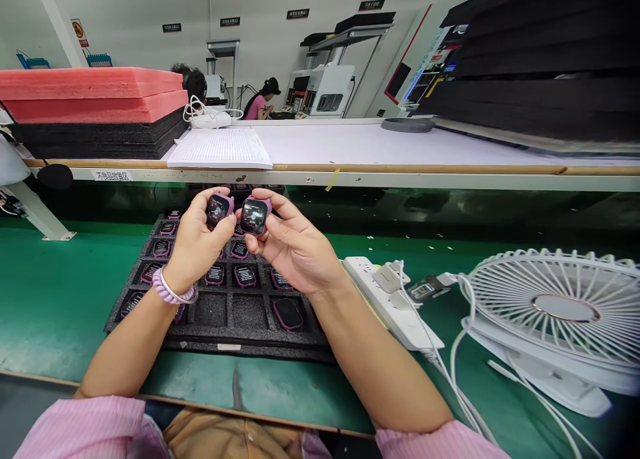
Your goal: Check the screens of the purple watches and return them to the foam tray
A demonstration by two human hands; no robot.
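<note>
Reaching over the near edge of the desk [65,286], your left hand [199,238], its back showing, grips one watch [218,210] in its fingers. Your right hand [300,251], palm turned inward, pinches a second watch [254,216]. Both faces tilt toward you, just beside each other, above the tray [270,340].

On the green bench [55,299], a black foam tray [250,310], a white power strip [406,326] and a white fan [565,307] were placed, the strip between the others.
</note>
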